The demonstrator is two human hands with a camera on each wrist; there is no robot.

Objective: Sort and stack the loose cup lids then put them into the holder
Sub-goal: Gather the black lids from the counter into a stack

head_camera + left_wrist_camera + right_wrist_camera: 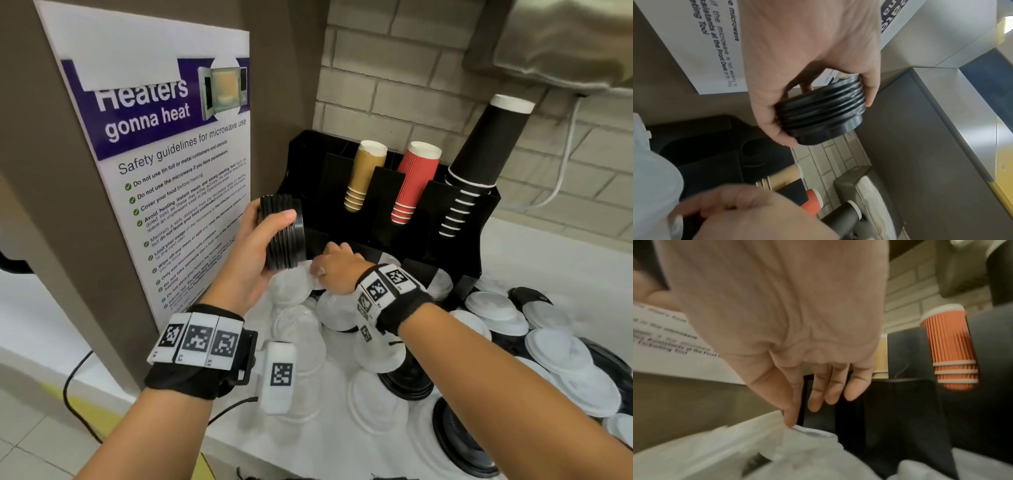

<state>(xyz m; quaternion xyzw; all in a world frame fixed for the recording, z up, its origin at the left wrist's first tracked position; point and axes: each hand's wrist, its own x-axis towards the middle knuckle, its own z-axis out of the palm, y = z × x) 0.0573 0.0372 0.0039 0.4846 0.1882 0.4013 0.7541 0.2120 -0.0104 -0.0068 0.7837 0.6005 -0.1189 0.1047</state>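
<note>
My left hand (251,250) grips a stack of several black lids (283,236) on edge, raised left of the black holder (455,219); the left wrist view shows the fingers and thumb (869,91) wrapped round the black lid stack (822,113). My right hand (337,269) reaches down over the lid pile in front of the holder's low front slots. In the right wrist view its thumb (790,417) touches the rim of a white lid (813,433), while three fingers (830,392) hang straight and clear of it. Loose white lids (496,311), clear lids (301,329) and black lids (462,442) cover the counter.
The holder carries upside-down stacks of tan cups (364,174), red cups (414,181) and black cups (479,161). A brown panel with a microwave poster (164,171) stands close on the left. The brick wall (394,85) is behind; the counter edge (219,445) runs at the lower left.
</note>
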